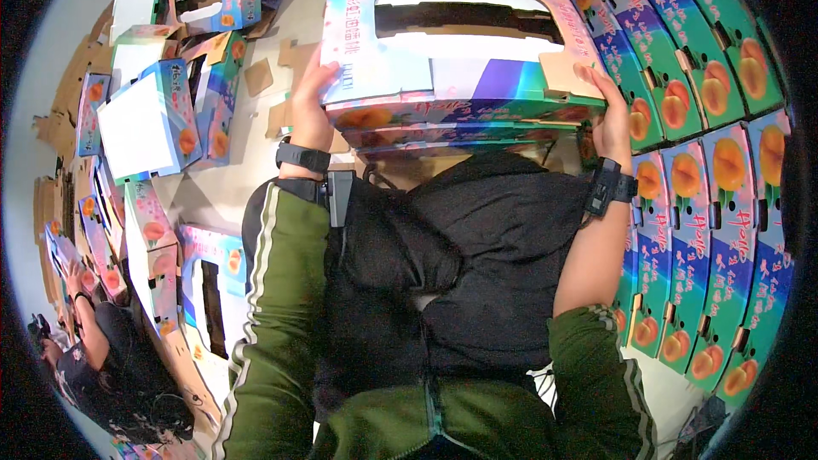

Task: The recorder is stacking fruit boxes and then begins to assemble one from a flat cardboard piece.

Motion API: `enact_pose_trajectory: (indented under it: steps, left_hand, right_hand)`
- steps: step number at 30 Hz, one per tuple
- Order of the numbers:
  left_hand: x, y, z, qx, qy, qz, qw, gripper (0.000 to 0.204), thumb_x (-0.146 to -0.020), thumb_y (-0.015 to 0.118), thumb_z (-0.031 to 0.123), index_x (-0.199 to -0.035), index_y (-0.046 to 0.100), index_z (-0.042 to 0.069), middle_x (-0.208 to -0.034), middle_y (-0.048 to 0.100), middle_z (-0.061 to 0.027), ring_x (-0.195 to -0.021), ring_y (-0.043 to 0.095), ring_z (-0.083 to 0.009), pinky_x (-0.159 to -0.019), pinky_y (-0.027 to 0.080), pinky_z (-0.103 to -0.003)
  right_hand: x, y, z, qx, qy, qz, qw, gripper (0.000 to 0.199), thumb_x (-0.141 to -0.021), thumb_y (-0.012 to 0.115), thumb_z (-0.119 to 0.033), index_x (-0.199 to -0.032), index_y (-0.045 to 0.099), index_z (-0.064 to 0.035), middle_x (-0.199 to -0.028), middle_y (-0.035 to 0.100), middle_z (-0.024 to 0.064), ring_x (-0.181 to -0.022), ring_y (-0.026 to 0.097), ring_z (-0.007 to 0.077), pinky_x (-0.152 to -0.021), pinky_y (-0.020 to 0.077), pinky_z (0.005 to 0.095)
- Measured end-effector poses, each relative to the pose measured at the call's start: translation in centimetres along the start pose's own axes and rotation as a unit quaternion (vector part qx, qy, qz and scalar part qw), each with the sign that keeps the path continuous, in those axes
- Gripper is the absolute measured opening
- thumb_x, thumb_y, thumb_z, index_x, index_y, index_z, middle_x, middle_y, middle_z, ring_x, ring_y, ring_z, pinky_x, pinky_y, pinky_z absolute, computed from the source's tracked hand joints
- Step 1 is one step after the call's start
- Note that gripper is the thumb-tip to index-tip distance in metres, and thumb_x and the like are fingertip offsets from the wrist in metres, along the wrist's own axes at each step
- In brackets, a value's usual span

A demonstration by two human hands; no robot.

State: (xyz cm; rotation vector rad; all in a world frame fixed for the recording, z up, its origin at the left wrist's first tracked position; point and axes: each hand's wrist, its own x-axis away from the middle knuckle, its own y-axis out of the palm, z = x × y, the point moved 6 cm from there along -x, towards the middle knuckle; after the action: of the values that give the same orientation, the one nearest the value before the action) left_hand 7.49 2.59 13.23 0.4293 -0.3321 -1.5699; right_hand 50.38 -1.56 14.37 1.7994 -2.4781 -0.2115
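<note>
A colourful cardboard fruit box (pixel 460 72), printed with peaches and with a wide cut-out window in its top, is in front of me. My left hand (pixel 314 106) grips its left near corner, fingers hidden by the side. At the right near corner my right hand (pixel 613 117) holds it too, with the thumb toward the top flap. White liner and a dark gap show through the window. Right below this box sits another similar printed box (pixel 452 138), mostly covered. Whether the two touch I cannot tell.
Tall rows of printed boxes (pixel 686 179) stand on the right. To the left are several open or partly folded boxes (pixel 145 128), with a brown cardboard scrap (pixel 258 77) on the pale floor. Another person (pixel 119 358) in dark clothes is at the lower left, reaching toward boxes.
</note>
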Motion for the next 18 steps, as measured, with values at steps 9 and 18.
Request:
enact_pose_trajectory:
  steps: [9,18]
  left_hand:
    - [0.7,-0.1,1.7,-0.146,0.029,0.001,0.989,0.058,-0.091,0.056,0.033,-0.134,0.050,-0.004,-0.131,0.057,-0.0156,-0.118,0.053,-0.0231,-0.103,0.037,-0.035]
    - [8.9,-13.8,12.5,-0.705,0.085,0.091,0.698,0.055,-0.085,0.068,0.038,-0.122,0.057,-0.002,-0.127,0.055,-0.0227,-0.121,0.050,-0.0364,-0.104,0.037,-0.042]
  right_hand:
    - [-0.4,-2.3,1.2,-0.090,0.009,0.077,0.993,0.050,-0.100,0.044,-0.042,-0.130,0.055,-0.0031,-0.126,0.060,0.0074,-0.115,0.056,0.0184,-0.099,0.0400,0.0341]
    - [-2.0,-6.7,4.1,0.003,0.071,0.124,0.990,0.071,-0.094,0.037,-0.063,-0.130,0.054,-0.0039,-0.127,0.060,0.0122,-0.112,0.053,0.0206,-0.093,0.0345,0.0308]
